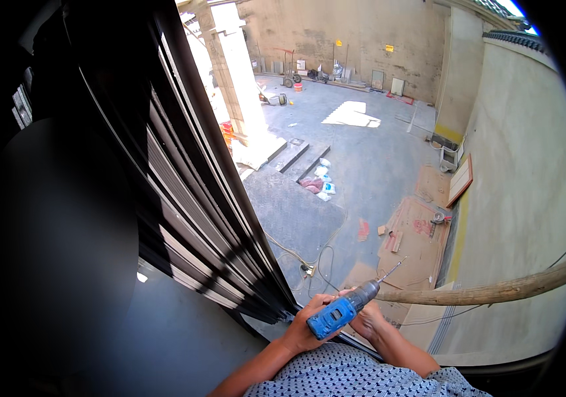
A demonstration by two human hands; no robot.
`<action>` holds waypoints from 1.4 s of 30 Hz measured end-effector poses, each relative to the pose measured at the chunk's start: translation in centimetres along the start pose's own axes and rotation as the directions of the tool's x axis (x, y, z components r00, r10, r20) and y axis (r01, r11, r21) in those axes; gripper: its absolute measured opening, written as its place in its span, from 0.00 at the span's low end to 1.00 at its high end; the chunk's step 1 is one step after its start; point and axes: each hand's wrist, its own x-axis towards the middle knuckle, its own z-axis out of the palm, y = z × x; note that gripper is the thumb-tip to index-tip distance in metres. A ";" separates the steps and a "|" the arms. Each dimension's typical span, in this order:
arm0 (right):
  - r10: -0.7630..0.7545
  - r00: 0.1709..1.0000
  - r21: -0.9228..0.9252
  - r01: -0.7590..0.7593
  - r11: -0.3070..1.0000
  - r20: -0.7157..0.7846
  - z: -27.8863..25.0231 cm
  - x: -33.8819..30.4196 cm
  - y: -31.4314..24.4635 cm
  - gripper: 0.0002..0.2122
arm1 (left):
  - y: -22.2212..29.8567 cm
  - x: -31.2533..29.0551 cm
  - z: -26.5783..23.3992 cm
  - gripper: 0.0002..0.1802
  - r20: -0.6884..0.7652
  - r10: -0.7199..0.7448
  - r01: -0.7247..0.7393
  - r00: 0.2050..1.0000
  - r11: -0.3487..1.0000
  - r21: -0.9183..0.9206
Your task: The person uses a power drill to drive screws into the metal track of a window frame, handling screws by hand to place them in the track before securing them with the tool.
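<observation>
Presently, blue drill (336,317) slants up-right, bit (391,270) away from me; left hand (301,325) clasps its left side; right hand (369,321) nearer chuck (366,290), grip hidden, can't tell.

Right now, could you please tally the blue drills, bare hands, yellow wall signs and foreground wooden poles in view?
Blue drill: 1
Bare hands: 2
Yellow wall signs: 2
Foreground wooden pole: 1
Total: 6

Hard plastic encases my drill (334,319), its bit (392,270) metal; a bare wooden pole (495,293) extends right of the drill, matt cardboard (415,255) beyond the drill.
</observation>
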 end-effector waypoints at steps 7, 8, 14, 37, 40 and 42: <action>-0.093 0.986 0.030 0.098 0.995 -0.140 -1.0 0.7 -4.9 0.13 | -0.8 -3.1 -1.8 0.22 0.128 -0.484 0.501 0.866 0.840 -0.208; -0.118 0.984 0.028 0.123 0.992 -0.132 -1.3 0.7 -5.8 0.13 | -1.1 -3.6 -1.8 0.22 0.125 -0.508 0.523 0.852 0.813 -0.257; -0.298 0.937 0.008 0.304 0.953 -0.181 1.5 0.8 -11.5 0.14 | -1.5 -4.5 -2.5 0.23 0.135 -0.476 0.493 0.869 0.803 -0.335; -0.575 0.771 -0.168 0.627 0.761 0.274 12.9 -1.2 -23.0 0.09 | 4.4 -4.9 -5.9 0.23 -0.071 -0.291 0.227 0.954 0.858 -0.461; -0.589 0.755 -0.254 0.653 0.713 0.288 14.8 -2.3 -24.1 0.09 | 6.3 -5.0 -6.3 0.16 -0.126 -0.304 0.232 0.944 0.886 -0.401; -0.582 0.734 -0.298 0.676 0.674 0.351 15.5 -2.8 -24.9 0.09 | 7.8 -5.1 -6.4 0.15 -0.166 -0.309 0.221 0.937 0.887 -0.405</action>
